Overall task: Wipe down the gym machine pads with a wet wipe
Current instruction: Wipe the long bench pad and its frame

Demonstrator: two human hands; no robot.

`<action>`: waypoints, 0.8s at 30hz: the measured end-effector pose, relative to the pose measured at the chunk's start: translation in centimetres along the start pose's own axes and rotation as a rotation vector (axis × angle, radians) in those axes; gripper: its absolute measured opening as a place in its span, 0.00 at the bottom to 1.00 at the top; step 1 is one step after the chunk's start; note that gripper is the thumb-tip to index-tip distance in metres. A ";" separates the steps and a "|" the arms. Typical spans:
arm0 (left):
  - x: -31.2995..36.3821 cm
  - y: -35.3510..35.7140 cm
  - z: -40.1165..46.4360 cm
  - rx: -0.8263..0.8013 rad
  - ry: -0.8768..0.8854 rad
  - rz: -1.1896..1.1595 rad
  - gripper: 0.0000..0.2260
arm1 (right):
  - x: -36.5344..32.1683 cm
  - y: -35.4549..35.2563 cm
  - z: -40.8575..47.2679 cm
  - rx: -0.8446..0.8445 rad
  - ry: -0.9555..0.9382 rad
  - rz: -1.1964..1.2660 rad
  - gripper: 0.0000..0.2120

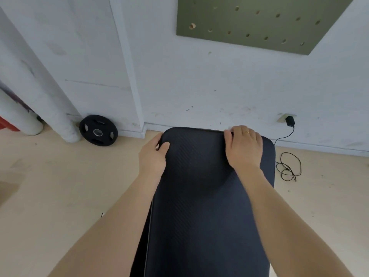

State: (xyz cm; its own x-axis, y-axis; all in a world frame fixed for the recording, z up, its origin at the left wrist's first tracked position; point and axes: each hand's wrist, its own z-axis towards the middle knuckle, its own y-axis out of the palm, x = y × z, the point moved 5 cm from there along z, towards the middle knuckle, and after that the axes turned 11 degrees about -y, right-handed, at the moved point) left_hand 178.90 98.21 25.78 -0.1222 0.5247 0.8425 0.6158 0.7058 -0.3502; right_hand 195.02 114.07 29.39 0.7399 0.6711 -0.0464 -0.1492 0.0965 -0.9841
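A long black bench pad (199, 196) with a ribbed surface runs from the bottom of the view up toward the wall. My left hand (153, 154) grips the pad's far left corner, thumb on top and fingers curled round the edge. My right hand (242, 145) lies over the far top edge, fingers curled over it. A small bit of white, perhaps the wet wipe (229, 128), peeks out by the right fingertips; the rest is hidden under the hand.
A black weight plate (98, 130) leans against the white wall at left. A black charger (290, 120) sits in a wall socket, its cable (288, 166) coiled on the light wooden floor right of the pad. White pipes (24, 116) stand at far left.
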 end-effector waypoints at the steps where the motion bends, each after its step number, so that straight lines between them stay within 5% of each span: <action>1: -0.1 0.0 0.0 0.015 -0.017 -0.018 0.15 | -0.5 0.0 0.2 -0.002 0.023 0.005 0.29; 7: 0.6 0.5 -0.3 0.082 -0.024 0.042 0.19 | -8.1 0.7 1.9 -0.051 -0.260 0.138 0.25; 12: 4.5 2.3 -2.2 0.143 0.339 0.639 0.23 | -5.1 0.7 2.2 -0.072 -0.404 0.148 0.24; 16: 6.7 6.7 -3.2 0.020 0.470 0.903 0.22 | 3.8 0.7 1.8 -0.075 -0.206 0.054 0.34; 19: 7.8 10.4 -3.5 -0.066 0.556 1.075 0.28 | 10.6 0.9 0.2 -0.076 0.006 0.117 0.29; 24: 8.2 13.1 -3.8 -0.012 0.576 1.174 0.35 | 13.0 3.3 -3.7 -0.003 0.355 0.866 0.19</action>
State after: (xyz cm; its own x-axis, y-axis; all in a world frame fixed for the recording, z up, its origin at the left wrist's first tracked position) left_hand 188.92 109.97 29.63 0.8357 0.5412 0.0933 0.1341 -0.0363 -0.9903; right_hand 206.55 120.43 24.90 0.5289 0.2447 -0.8127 -0.7408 -0.3341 -0.5827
